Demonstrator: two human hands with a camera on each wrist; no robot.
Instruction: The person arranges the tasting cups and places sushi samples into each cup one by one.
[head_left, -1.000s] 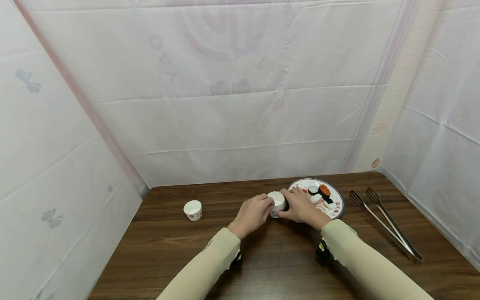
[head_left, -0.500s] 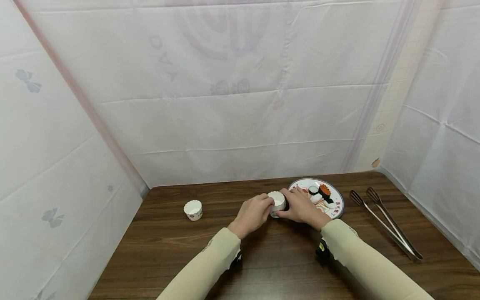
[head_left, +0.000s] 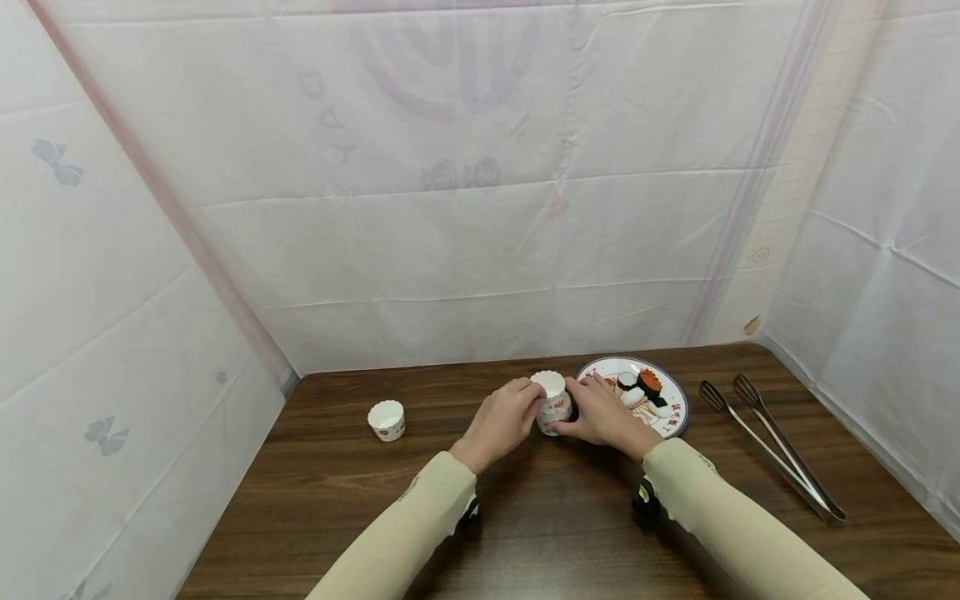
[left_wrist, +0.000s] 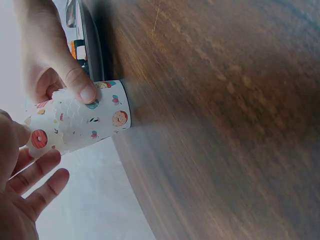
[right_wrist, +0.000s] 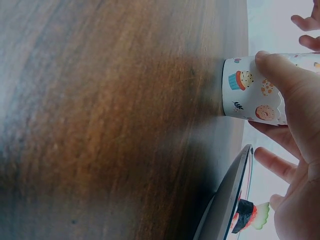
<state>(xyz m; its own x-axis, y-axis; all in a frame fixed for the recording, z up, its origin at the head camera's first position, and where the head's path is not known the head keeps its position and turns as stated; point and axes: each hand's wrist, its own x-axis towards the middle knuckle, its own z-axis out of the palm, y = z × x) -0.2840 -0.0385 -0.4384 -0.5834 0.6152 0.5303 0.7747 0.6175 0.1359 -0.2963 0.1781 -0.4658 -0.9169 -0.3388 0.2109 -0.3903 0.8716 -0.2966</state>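
Note:
A stack of white paper baking cups (left_wrist: 112, 116), printed with doughnuts and cupcakes, stands on the brown table. My right hand (head_left: 603, 415) grips the lower part of the stack, thumb on the near side. Pinched in my left hand (head_left: 498, 425) is the upper cup (head_left: 550, 383), lifted partly out of the lower ones, its base still inside them. In the left wrist view, two fingers of that hand stick out loosely below the cup. Another baking cup (head_left: 387, 422) sits upright, apart, to the left.
Just right of my right hand lies a round plate (head_left: 677, 417) with several sushi pieces (head_left: 648, 382). Farther right rest metal tongs (head_left: 787, 467) with slotted ends, spread open. White cloth walls (head_left: 480, 250) border the table at the back and sides.
My left hand has moved slightly up and left, drawing the upper cup partly out of the stack. My right hand and the other things have stayed in place.

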